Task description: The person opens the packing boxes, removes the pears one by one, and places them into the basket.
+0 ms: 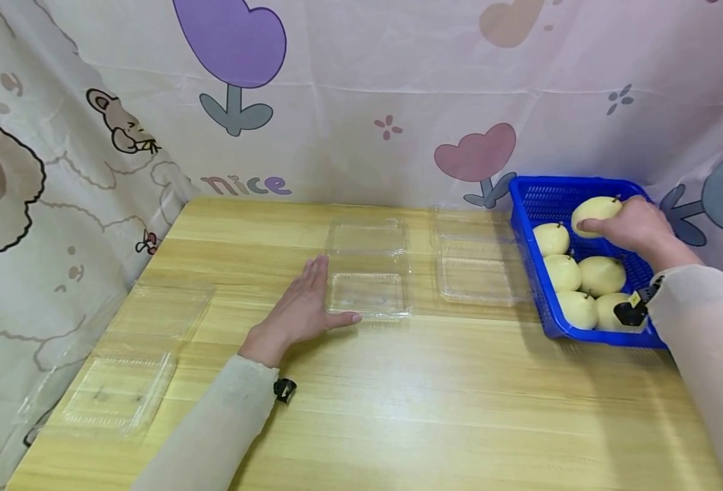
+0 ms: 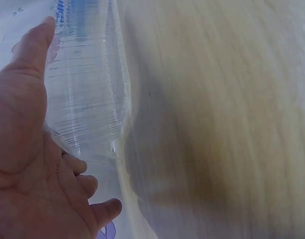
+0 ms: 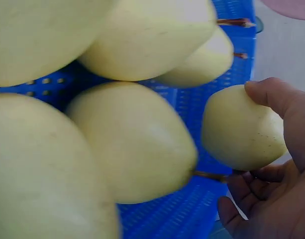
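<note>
My right hand [image 1: 638, 225] grips a pale yellow pear [image 1: 593, 213] over the far part of a blue plastic basket [image 1: 530, 279]. Below it several more pears [image 1: 602, 275] lie in the basket. In the right wrist view the thumb and fingers curl round the held pear [image 3: 242, 130]. My left hand [image 1: 297, 310] rests at the left side of an open clear plastic box [image 1: 367, 300], thumb stretched along its near edge and fingers straight. The left wrist view shows that hand [image 2: 28, 129] beside the box's ribbed wall [image 2: 87, 84].
A second open clear box [image 1: 478, 273] lies between the middle box and the basket. Another one [image 1: 116, 389] lies at the table's left edge. The wooden table [image 1: 398, 409] meets a printed curtain [image 1: 349, 102] at the back and left.
</note>
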Tool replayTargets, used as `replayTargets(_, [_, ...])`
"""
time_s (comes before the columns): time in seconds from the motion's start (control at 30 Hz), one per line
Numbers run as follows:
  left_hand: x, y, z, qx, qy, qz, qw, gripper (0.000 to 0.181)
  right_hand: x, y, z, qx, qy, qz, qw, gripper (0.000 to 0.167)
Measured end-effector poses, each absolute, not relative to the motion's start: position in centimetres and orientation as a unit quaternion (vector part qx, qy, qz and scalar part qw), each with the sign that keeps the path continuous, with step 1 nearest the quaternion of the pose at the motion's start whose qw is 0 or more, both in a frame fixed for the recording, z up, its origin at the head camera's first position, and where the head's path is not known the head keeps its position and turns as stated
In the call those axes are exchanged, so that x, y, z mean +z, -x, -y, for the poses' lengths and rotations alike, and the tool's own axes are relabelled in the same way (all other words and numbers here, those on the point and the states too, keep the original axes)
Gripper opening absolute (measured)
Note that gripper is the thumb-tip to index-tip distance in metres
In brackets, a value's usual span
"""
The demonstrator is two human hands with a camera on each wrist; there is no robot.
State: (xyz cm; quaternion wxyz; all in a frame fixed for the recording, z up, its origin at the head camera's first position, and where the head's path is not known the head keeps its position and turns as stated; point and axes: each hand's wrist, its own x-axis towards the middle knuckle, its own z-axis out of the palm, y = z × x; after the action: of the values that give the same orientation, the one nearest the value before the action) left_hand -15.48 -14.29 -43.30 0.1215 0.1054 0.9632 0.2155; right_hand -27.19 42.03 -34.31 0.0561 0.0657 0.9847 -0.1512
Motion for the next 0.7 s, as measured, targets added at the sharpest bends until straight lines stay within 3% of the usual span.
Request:
replayTargets(0.13, [-43.3,15.4,14.3,0.214,-0.107,-0.963,0.121,0.137,-35.2,27.3,-42.1,-0.163,-0.072,-0.979,0.099,0.109])
replayTargets(0.27, [-43.3,15.5,14.3,0.213,-0.108,-0.964,0.118,0.138,-36.0,27.5,-42.2,-0.16,-0.074,-0.977,0.121,0.115])
replayTargets(0.43, [-43.3,15.5,14.3,0.211,-0.109,-0.964,0.12,0.137,-36.7,27.5,-42.5,-0.153,-0.076,-0.978,0.122,0.107])
replayTargets(0.7, [-43.3,15.5,14.2,0.214,-0.106,-0.963,0.12,0.138,-37.2,27.3,-42.6,-0.157,-0.061,-0.978,0.126,0.072])
